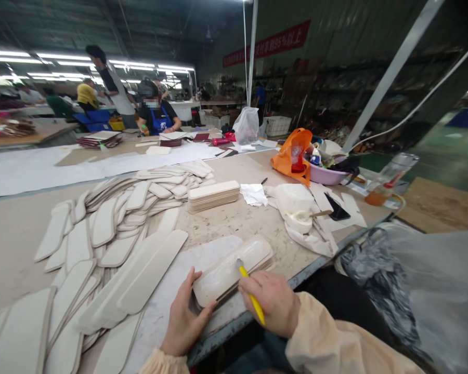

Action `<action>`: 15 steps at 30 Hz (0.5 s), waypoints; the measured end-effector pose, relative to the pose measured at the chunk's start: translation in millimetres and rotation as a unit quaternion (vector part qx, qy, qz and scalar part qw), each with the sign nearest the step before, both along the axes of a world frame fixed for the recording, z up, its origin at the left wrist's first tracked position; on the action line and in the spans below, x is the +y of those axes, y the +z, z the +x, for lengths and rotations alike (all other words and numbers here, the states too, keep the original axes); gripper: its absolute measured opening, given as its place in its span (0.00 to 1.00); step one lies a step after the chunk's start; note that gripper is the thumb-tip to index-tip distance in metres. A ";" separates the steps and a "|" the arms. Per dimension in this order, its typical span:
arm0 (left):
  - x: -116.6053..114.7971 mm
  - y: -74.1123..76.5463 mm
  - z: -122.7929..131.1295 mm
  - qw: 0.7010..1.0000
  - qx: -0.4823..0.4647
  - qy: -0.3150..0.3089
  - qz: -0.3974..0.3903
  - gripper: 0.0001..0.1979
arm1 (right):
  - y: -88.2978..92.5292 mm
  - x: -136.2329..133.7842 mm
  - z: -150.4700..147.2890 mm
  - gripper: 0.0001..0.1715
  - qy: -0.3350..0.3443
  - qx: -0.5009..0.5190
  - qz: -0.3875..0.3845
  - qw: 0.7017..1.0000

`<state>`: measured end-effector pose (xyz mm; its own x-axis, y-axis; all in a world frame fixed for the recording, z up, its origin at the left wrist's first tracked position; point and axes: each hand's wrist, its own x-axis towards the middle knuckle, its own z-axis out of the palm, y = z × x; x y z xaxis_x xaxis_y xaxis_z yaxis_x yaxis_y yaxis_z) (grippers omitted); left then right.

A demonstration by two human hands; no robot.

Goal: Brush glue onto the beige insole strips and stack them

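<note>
My right hand (pixel 271 301) is closed around a yellow-handled brush (pixel 258 310). Its tip rests on the top piece of a small stack of white round-ended panels (pixel 222 280), where the surface looks wet and shiny. At the stack's left end, my left hand (pixel 185 314) grips the corner between thumb and fingers. The stack lies at the table's near edge on a white sheet (pixel 167 291). Several long panels (pixel 148 275) lie overlapped just left of my left hand. Farther back stands a neat stack of similar panels (pixel 213 196).
A spread pile of white panels (pixel 105 223) covers the table's left. To the right are a white tub of pale paste (pixel 298 208), an orange bag (pixel 294 156), a pink basin (pixel 327 175) and a bottle (pixel 392 176) with amber liquid. A co-worker (pixel 158 111) sits opposite.
</note>
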<state>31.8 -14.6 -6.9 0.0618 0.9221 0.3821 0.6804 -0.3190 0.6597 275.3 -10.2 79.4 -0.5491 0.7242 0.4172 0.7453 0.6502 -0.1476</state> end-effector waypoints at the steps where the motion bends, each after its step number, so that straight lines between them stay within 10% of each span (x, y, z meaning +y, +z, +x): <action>1: 0.0 0.1 0.0 1.000 0.005 0.001 0.001 0.42 | 0.0 5.8 9.5 0.08 -0.026 0.001 0.009 1.000; 7: 0.8 -1.2 -1.2 1.000 0.004 0.001 -0.004 0.42 | -10.1 17.7 27.3 0.08 -0.120 -0.067 -0.029 0.990; 15: -1.6 0.9 1.9 0.998 -0.062 -0.013 -0.024 0.43 | 0.8 -21.1 -43.8 0.09 0.085 0.082 -0.109 0.987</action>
<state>33.7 -16.2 -6.0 0.0412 0.9380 0.3441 0.5844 -0.3020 0.7532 231.5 -31.3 80.2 -0.6086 0.7100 0.3544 0.5826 0.7030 -0.4079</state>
